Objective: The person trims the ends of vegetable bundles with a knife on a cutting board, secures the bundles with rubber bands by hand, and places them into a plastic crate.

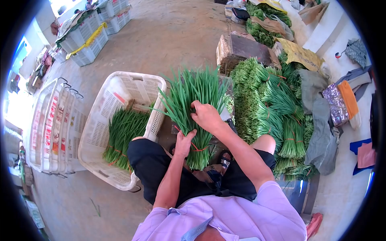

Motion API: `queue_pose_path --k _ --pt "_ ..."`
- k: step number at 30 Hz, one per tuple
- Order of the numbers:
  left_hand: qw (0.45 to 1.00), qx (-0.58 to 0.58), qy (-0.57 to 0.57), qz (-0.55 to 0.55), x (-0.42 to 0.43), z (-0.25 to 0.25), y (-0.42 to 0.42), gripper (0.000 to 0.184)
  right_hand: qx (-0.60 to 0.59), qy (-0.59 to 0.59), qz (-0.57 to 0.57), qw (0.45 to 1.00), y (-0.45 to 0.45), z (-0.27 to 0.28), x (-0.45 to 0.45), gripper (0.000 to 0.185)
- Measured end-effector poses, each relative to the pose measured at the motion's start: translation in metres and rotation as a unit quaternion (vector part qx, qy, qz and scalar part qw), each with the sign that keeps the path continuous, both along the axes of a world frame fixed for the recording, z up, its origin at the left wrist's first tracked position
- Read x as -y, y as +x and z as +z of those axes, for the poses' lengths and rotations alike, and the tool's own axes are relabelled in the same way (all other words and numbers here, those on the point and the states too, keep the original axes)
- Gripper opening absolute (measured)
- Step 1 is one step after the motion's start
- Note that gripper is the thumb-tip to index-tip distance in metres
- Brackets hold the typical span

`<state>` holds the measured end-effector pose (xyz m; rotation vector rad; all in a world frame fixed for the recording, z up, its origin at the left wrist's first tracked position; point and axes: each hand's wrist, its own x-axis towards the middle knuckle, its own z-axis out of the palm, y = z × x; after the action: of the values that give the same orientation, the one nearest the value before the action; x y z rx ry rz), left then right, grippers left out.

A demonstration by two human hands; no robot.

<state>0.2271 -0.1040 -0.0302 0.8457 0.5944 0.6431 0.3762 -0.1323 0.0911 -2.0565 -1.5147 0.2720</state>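
A thick bundle of green chives (197,92) stands between my knees, leaves fanned out at the top and pale cut stems at the bottom. A red tie (199,150) runs around its lower part. My left hand (184,143) is closed at the bundle's left side, with a length of the red tie passing through its fingers. Higher up, my right hand (207,116) lies against the leaves with its fingers curled in a pinch; what they hold is hidden. Beside my left leg is a white plastic crate (112,86) holding several tied chive bundles (126,130).
Stacked chive bundles (289,136) lie at my right, with a worn box (245,50) behind them. Nested white crates (52,124) stand at far left. More crates (86,42) with a yellow strip are farther back. Grey cloth (321,140) lies along the right side.
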Motion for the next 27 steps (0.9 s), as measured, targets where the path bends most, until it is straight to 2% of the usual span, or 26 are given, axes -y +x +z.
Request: queue_pose_path --k 8,11,14,23,26,27 --pt "1.0 -0.015 0.002 -0.016 0.001 0.0 0.0 0.03 0.025 -0.034 0.007 0.999 0.006 -0.003 0.002 0.025" --pt "0.999 -0.025 0.039 -0.011 0.002 -0.002 0.002 0.024 0.033 -0.042 0.003 0.999 0.006 -0.006 0.004 0.024" --pt "0.999 -0.024 0.047 -0.006 0.002 0.001 0.002 0.023 0.047 0.01 -0.006 0.999 0.004 -0.006 0.007 0.023" --pt "0.998 -0.018 0.055 -0.019 0.003 0.003 0.002 0.026 0.045 -0.056 -0.012 0.997 0.008 -0.013 0.007 0.018" --pt "0.998 -0.015 0.052 -0.015 0.004 0.005 0.002 0.02 0.066 0.01 0.0 0.998 0.011 -0.018 0.008 0.014" --pt "0.999 -0.017 0.049 -0.013 0.003 0.002 0.002 0.023 -0.276 -0.007 -0.007 0.961 0.009 -0.001 0.011 0.012"
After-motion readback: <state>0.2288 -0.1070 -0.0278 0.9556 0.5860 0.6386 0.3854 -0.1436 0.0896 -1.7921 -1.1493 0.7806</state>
